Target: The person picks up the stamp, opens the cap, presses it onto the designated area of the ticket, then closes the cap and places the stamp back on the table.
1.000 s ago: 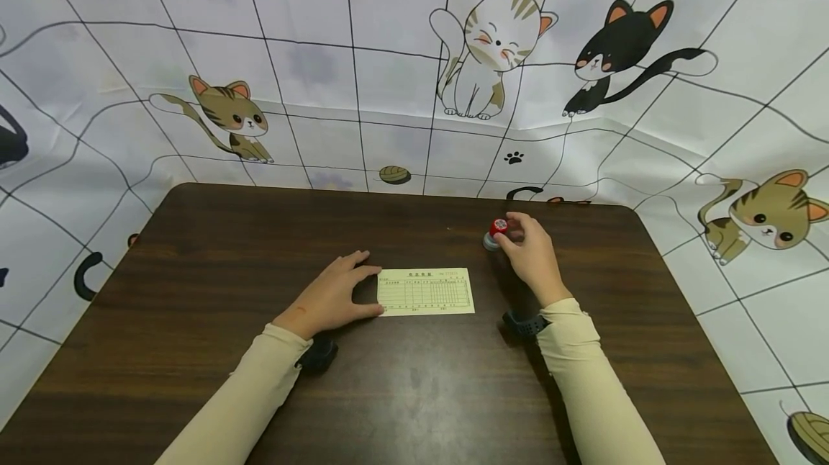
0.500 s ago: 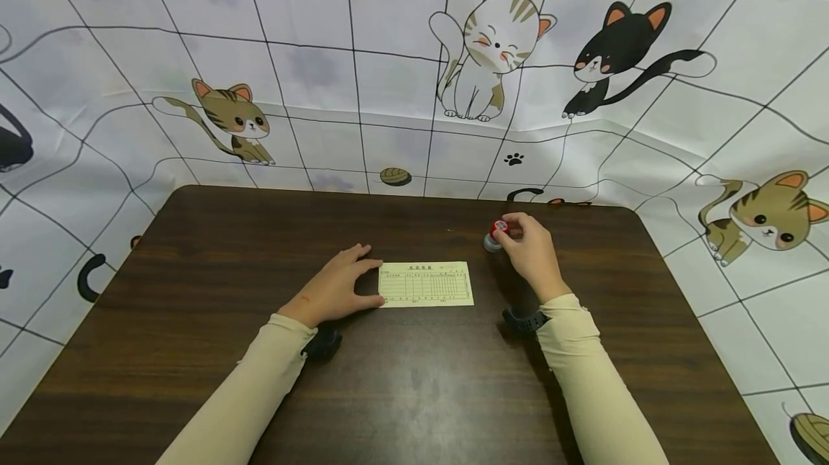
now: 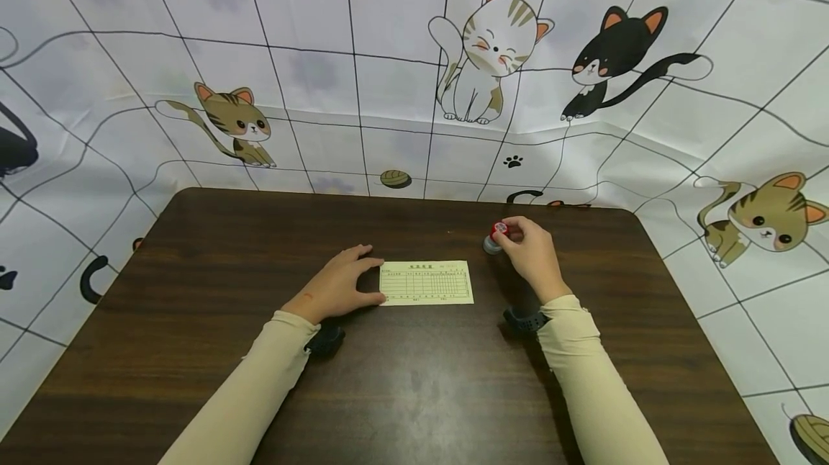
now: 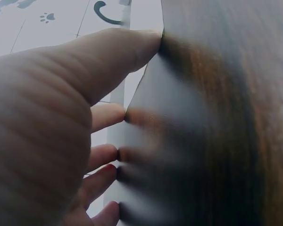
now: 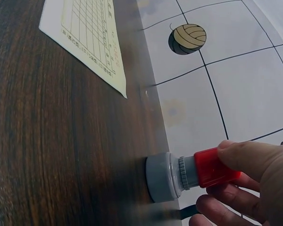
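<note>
Red-topped stamp [image 5: 191,172] pinched in right grip [image 3: 532,253], yellow slip [image 3: 426,283] touching spread-fingered left grip [image 3: 338,285]

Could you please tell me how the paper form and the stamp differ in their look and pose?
The paper form is thin and lies flat on the table; the stamp is thick and stands up. The paper form is pale yellow with a printed grid, while the stamp is red above and grey below. The left hand only touches the paper form's edge; the right hand grips the stamp.
</note>
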Motion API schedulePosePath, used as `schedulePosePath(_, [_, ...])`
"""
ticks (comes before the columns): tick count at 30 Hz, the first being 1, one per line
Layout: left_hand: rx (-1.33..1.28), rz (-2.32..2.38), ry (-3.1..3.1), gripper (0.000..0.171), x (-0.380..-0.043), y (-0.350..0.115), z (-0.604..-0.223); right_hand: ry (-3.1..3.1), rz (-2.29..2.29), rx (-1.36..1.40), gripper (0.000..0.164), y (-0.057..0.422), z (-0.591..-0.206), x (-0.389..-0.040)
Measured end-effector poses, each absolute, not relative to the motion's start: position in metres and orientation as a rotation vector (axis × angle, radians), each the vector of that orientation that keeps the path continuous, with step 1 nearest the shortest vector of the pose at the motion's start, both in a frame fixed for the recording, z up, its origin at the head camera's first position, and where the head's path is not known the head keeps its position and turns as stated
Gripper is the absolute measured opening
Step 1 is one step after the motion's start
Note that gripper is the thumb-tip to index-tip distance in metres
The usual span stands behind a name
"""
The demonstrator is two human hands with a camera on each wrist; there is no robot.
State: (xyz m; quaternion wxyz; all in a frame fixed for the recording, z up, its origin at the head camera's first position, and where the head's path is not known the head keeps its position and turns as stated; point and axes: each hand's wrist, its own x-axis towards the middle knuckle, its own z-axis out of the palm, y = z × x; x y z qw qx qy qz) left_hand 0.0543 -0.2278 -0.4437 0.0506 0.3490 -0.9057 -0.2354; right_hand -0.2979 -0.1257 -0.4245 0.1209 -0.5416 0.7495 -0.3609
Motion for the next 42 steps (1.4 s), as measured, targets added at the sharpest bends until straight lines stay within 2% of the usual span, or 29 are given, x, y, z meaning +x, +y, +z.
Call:
schedulePosePath(11, [1.072,-0.718,-2.74,0.074,0.052,-0.229,-0.441,2.197,-1.089,-1.596,0.032,-0.12,-0.423,-0.298])
schedulePosePath(27, [1.005,-0.828,-2.632,0.066,0.054,-0.233,-0.427,2.108,-1.278,-1.586,0.025,-0.112,-0.415,-0.28])
schedulePosePath(42, [1.023,-0.664,-2.557,0.064,0.053,-0.232,-0.417,2.07,-1.354,-1.583,0.025,-0.111,-0.414,-0.267])
